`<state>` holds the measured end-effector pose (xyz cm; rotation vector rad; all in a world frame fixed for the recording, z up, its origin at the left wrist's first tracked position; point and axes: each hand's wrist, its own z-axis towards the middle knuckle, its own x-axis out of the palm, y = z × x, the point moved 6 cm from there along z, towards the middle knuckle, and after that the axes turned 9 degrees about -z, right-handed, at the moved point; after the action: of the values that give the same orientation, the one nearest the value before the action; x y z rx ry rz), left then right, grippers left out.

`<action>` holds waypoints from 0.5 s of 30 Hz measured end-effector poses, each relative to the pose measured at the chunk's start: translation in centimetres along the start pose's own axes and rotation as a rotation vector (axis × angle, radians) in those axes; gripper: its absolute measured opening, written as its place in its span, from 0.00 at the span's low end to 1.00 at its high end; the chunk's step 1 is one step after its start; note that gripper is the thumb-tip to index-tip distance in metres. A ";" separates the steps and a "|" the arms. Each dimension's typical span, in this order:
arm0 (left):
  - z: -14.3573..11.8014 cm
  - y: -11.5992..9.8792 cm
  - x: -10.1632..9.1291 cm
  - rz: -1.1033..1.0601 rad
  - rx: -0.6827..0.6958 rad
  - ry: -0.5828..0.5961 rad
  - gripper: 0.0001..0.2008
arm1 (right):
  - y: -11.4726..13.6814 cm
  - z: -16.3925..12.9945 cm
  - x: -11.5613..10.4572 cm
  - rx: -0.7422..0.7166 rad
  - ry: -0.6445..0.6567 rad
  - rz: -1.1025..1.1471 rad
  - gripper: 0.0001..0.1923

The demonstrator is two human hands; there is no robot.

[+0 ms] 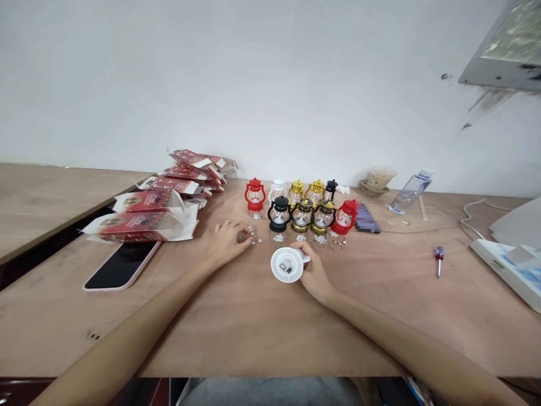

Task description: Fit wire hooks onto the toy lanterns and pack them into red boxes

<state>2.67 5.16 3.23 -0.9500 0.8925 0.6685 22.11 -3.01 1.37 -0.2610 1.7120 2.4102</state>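
My right hand [316, 275] grips a small white lantern [276, 269], its round base turned toward me. Metal contacts show in the recess in the middle of that base. On the table to the left, my left hand [228, 243] has its thumb and forefinger apart beside a bent wire hanger and some small white pieces. A small round disc [260, 241], like a button cell, lies just right of its fingertips. Beyond both hands stand several small lanterns, among them a red lantern [255, 196], a black lantern [279, 215] and a gold lantern [316, 192].
Red printed cartons [143, 220] are piled at the left, partly over a phone [120, 268]. To the right are a screwdriver [439, 256], a water bottle [409, 192], a lidded cup [379, 179] and a white power strip [507, 265] with a cable.
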 end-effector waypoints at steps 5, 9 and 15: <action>0.4 -0.5 0.5 0.061 -0.005 0.030 0.13 | -0.4 0.0 0.0 0.005 0.005 -0.001 0.12; 0.8 -0.5 0.7 0.091 0.007 0.053 0.14 | -0.2 0.1 0.0 -0.009 -0.004 -0.012 0.12; 1.0 -0.1 0.7 0.082 -0.006 0.042 0.11 | 0.0 0.2 0.0 -0.012 0.000 -0.027 0.12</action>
<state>3.47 6.06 2.96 -0.9396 0.9711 0.7233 22.12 -2.85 1.38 -0.2841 1.6830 2.4025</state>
